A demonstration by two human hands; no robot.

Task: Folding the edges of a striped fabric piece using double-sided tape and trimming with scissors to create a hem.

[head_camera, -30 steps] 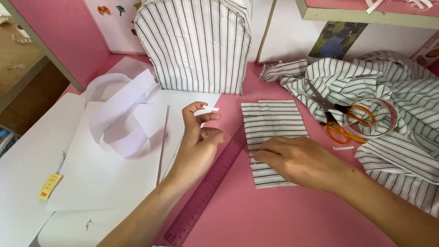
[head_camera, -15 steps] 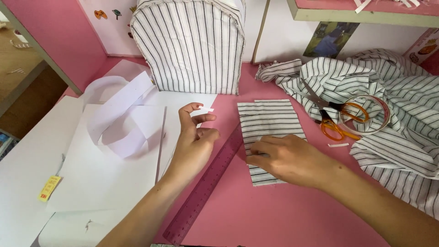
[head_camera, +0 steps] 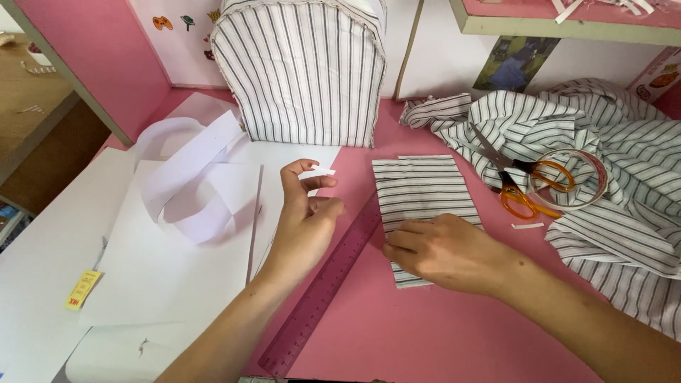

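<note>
My left hand point(head_camera: 305, 216) is raised over the pink desk with a small white strip point(head_camera: 323, 170) stuck to the tip of its forefinger; thumb and other fingers are curled near it. My right hand point(head_camera: 447, 252) lies flat on the lower part of a rectangular piece of striped fabric point(head_camera: 422, 188), fingertips at its left edge. A purple ruler point(head_camera: 326, 284) lies diagonally between the two hands, just left of the fabric piece.
Orange-handled scissors point(head_camera: 521, 184) and a roll of clear tape point(head_camera: 571, 177) rest on a heap of striped cloth point(head_camera: 617, 220) at the right. An arched shape covered in striped fabric point(head_camera: 301, 71) stands at the back. White paper sheets and curled paper strips point(head_camera: 191, 191) cover the left.
The view has shifted slightly. My left hand has opened its fingers a little, keeping the white strip on the forefinger. My right hand stays on the fabric piece.
</note>
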